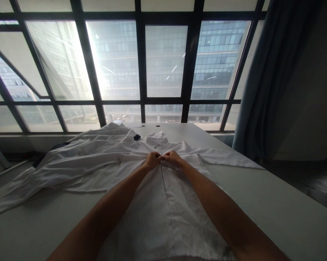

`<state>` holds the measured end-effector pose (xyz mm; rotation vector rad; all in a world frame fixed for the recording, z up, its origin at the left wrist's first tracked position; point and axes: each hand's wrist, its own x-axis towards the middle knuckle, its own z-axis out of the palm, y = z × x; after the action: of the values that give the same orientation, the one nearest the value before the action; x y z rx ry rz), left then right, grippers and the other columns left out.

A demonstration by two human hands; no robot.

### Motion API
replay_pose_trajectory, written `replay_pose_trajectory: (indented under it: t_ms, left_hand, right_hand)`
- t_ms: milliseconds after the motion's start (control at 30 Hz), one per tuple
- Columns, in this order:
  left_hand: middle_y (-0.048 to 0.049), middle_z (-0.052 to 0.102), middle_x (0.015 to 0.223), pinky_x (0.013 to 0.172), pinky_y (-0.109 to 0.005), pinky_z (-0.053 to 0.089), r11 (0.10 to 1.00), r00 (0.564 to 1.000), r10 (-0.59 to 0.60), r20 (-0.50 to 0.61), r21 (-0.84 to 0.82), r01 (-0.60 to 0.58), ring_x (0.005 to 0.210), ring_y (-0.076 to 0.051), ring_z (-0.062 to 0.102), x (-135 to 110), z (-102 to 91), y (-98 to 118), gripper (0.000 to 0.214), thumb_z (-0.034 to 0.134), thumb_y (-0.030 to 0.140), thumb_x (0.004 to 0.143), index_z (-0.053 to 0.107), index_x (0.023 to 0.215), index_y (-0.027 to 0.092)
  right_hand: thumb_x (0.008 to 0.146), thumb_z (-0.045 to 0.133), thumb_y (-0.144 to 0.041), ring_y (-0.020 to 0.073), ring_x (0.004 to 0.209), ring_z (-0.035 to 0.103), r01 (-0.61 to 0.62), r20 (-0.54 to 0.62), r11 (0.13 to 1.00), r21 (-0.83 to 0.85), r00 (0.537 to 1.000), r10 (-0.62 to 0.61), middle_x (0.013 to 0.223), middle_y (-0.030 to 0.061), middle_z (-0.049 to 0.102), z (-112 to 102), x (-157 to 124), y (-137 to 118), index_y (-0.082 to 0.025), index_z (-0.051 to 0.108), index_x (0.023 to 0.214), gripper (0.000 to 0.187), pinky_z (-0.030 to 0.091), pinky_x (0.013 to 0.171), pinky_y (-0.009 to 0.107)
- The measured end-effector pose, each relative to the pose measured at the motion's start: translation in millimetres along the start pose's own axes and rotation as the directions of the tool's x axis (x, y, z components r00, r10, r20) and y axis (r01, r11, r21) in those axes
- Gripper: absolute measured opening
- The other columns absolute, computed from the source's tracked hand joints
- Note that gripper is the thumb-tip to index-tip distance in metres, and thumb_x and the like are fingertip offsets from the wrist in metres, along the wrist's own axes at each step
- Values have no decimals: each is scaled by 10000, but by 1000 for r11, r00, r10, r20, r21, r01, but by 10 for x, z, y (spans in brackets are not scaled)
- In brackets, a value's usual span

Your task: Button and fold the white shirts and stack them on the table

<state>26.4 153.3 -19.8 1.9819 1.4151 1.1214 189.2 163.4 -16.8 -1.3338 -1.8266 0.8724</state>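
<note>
Two bare forearms reach up from the bottom edge of the frame and meet at the centre, over a white shirt (163,203) spread flat on a pale table (274,203). The left hand (152,160) and the right hand (173,158) are together, knuckles almost touching, both pinched shut on the shirt's front opening just below the collar (156,137). Each hand appears to grip one edge of the opening, though the fingertips are curled under and what they hold between them cannot be made out.

The shirt lies directly ahead of the person. Its long axis runs from the bottom centre of the frame up toward the middle, collar farthest away. The front seam runs straight down between the two arms, so neither hand is clearly nearer to it. One sleeve (228,156) stretches toward the right of the frame.

More white garments (79,159) lie rumpled at centre left, overlapping the shirt's other side and hiding its second sleeve. A large window (141,65) fills the upper frame, its glare dimming detail on the cloth. A dark curtain (264,83) hangs at upper right. The shirt's hem is cut off at the bottom edge.
</note>
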Motion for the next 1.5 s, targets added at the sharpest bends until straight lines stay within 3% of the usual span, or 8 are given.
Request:
replay_pose_trajectory:
  t_ms: [300,567,767,1067,1500]
  left_hand:
    - [-46,743,739,641,-220,463,998,999,-12,-30,-59,10,715,-150,666,24,-15,-26,158,680,234,732,762,792,114]
    - [-53,744,751,658,-223,479,997,1000,17,-20,-73,-19,719,-150,668,33,-15,-41,97,672,157,721,739,769,106]
    - [-69,735,734,628,-228,481,996,999,23,-41,-80,-27,668,-156,671,35,-9,-62,209,682,142,739,697,940,87]
    - [-53,727,759,654,-219,493,992,998,39,-49,-120,-44,697,-136,663,56,32,-89,90,674,103,733,699,820,107]
    - [-39,735,741,658,-218,461,977,978,201,-46,74,-198,671,-135,637,-43,-38,48,121,664,165,771,759,836,128]
  right_hand:
    - [734,601,-325,98,513,405,24,1,999,-28,1000,-24,503,-30,470,33,40,39,-148,652,599,228,282,474,211]
    - [768,624,-289,143,640,555,38,-74,981,-192,996,-53,642,13,639,66,61,54,-162,708,699,168,364,586,219]
    - [807,608,-299,163,710,595,51,-76,959,-278,994,-75,728,25,688,66,63,67,-186,726,769,168,377,635,228]
    - [844,584,-299,199,793,614,39,-92,926,-376,993,-79,819,52,716,68,27,19,-221,732,853,167,368,677,251]
    - [942,408,-286,237,951,632,-5,-36,856,-516,999,-16,1006,102,718,65,-13,-86,-207,704,981,309,399,779,292]
